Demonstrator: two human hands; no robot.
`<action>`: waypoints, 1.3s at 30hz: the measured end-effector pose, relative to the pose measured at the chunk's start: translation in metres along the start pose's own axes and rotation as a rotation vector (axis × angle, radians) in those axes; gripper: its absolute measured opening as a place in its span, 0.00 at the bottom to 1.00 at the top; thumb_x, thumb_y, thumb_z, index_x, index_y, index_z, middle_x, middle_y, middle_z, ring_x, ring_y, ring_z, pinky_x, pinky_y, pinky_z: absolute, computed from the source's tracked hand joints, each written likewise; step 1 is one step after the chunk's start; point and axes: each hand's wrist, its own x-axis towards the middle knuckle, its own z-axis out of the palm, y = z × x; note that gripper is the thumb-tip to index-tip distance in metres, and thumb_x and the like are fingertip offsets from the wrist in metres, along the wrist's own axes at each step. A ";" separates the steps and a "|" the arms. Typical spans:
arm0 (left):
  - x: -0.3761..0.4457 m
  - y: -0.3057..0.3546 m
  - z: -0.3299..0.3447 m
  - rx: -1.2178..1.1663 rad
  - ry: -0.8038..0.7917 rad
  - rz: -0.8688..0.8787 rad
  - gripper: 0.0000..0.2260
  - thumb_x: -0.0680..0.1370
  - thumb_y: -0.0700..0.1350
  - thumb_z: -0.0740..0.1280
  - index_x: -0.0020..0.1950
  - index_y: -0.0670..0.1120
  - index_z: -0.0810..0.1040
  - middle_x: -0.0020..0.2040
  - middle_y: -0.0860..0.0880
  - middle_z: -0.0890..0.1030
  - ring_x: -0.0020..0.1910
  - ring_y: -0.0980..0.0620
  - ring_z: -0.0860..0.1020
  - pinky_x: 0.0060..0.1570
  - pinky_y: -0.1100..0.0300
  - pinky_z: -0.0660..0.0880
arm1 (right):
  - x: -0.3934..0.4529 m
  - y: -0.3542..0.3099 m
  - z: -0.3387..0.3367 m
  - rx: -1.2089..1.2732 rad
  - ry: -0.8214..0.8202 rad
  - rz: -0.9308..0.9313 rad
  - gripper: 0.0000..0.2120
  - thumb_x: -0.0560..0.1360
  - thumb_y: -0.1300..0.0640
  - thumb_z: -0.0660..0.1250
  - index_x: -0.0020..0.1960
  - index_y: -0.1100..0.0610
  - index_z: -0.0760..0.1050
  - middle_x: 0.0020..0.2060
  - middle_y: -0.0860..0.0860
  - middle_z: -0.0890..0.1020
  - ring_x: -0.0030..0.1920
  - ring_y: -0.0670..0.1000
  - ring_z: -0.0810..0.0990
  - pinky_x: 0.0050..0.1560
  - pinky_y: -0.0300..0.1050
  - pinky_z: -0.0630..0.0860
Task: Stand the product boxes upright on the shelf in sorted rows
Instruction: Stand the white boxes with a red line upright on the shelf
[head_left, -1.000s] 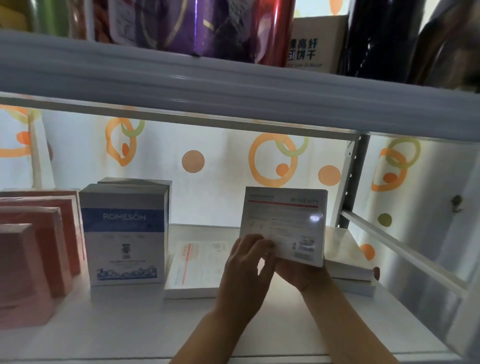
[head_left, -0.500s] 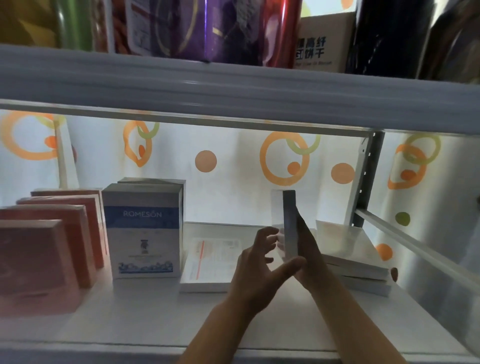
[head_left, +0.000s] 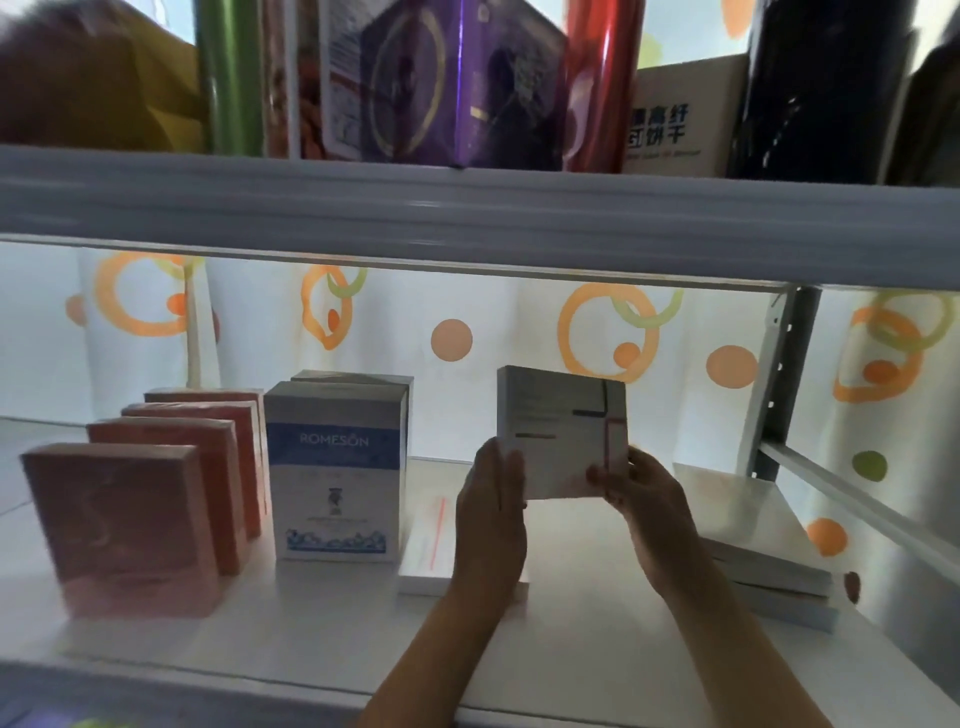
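Note:
A white product box (head_left: 558, 426) with red lines is held in the air above the white shelf (head_left: 322, 644). My left hand (head_left: 491, 512) grips its lower left edge and my right hand (head_left: 636, 499) its lower right corner. To the left, two blue-and-white ROMESON boxes (head_left: 335, 470) stand upright, one behind the other. Further left runs a row of several pink boxes (head_left: 130, 525), also upright. One white box (head_left: 431, 540) lies flat under my left hand. Two more flat boxes (head_left: 753, 540) are stacked at the right.
The upper shelf's thick edge (head_left: 467, 213) hangs low over the working space, loaded with purple, red and dark packages. A grey metal upright (head_left: 779, 374) and a slanted rail (head_left: 857, 509) bound the right side. A patterned curtain hangs behind.
The held box was turned from facing me to edge-on, and now shows a broad face again, with its printing rotated sideways. Both hands stayed on it. The camera shifted slightly right.

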 end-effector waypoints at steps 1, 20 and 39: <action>0.004 -0.004 -0.003 0.077 0.023 0.017 0.12 0.82 0.51 0.56 0.62 0.51 0.74 0.53 0.52 0.78 0.46 0.60 0.78 0.47 0.64 0.79 | 0.000 -0.002 -0.001 -0.046 0.053 -0.017 0.22 0.69 0.57 0.75 0.61 0.58 0.76 0.51 0.54 0.84 0.53 0.56 0.82 0.47 0.41 0.79; 0.032 -0.032 0.045 0.526 -0.129 -0.186 0.13 0.79 0.41 0.55 0.63 0.47 0.62 0.43 0.43 0.77 0.41 0.42 0.74 0.41 0.53 0.68 | 0.035 0.003 -0.023 -0.724 0.380 -0.079 0.22 0.75 0.54 0.64 0.68 0.54 0.70 0.46 0.56 0.84 0.50 0.60 0.80 0.45 0.45 0.70; 0.031 -0.029 0.037 0.612 -0.193 -0.124 0.05 0.78 0.44 0.59 0.51 0.44 0.71 0.45 0.49 0.71 0.56 0.45 0.72 0.52 0.52 0.73 | 0.032 0.006 -0.023 -0.983 0.434 0.028 0.18 0.73 0.47 0.68 0.50 0.62 0.81 0.43 0.56 0.81 0.50 0.60 0.78 0.48 0.49 0.78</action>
